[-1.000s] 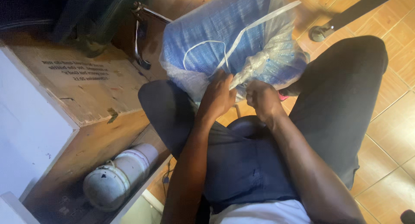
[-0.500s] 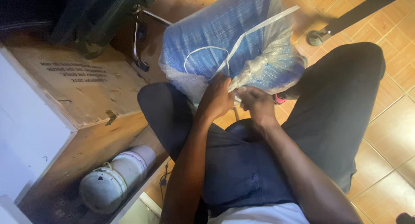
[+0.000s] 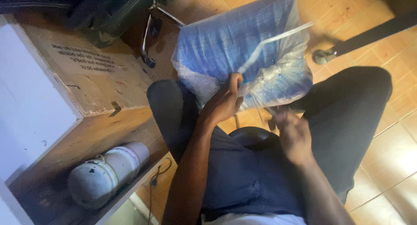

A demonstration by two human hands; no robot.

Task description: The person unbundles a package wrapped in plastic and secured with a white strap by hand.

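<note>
1. Blue woven plastic sack under a clear crinkled plastic wrap (image 3: 236, 47) — rests between the seated person's knees, against the dark trousers (image 3: 347, 120), its gathered mouth turned toward the body.
2. White flat plastic strap (image 3: 271, 44) — runs from the sack's gathered mouth up and away across the blue face toward the upper right; appears taut.
3. Left hand (image 3: 223, 102) — fingers closed on the bunched clear plastic at the sack's mouth, thumb up by the base of the strap.
4. Right hand (image 3: 293, 134) — just below and beside the sack's mouth, blurred; fingers curled, seemingly about thin strands of the plastic, but the grip itself cannot be told.
5. Raw wooden box with a printed label (image 3: 87, 73) — left of the person's knee, a lower wooden shelf beside it.
6. White scuffed cylindrical metal canister (image 3: 106, 173) — lying on its side on that lower shelf.
7. Black bag (image 3: 113, 8) — on top of the wooden box, upper left.
8. Orange-brown tiled floor (image 3: 391, 142) — beneath all, with a chair castor (image 3: 322, 56) at upper right, well apart from the hands.
</note>
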